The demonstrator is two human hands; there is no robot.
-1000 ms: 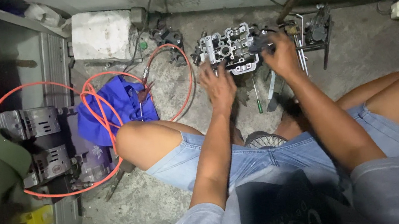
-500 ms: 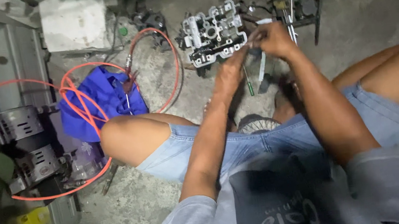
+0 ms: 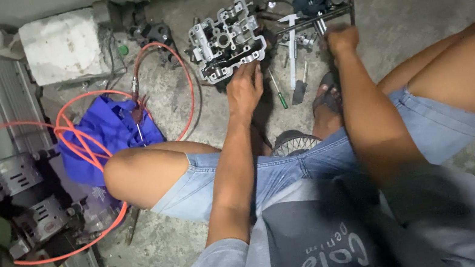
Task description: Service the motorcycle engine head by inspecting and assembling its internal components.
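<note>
Left hand [image 3: 245,86] rests open against engine head [image 3: 224,42]; right hand [image 3: 341,39] grips tool [image 3: 320,18].

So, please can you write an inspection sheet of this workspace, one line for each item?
Surface: rough grey concrete floor, stained.
Job's things: silver metal engine cylinder head lying on the floor.
Clutter: green-handled screwdriver, loose metal tools, crumpled blue cloth, white block.
Hands: left hand rests on the cylinder head's near edge; right hand is closed among the tools, what it holds cannot be told.
Cables: orange hose looped over the cloth and the floor.
Surroundings: grey engine parts at left, the person's bare knees, denim shorts.
</note>
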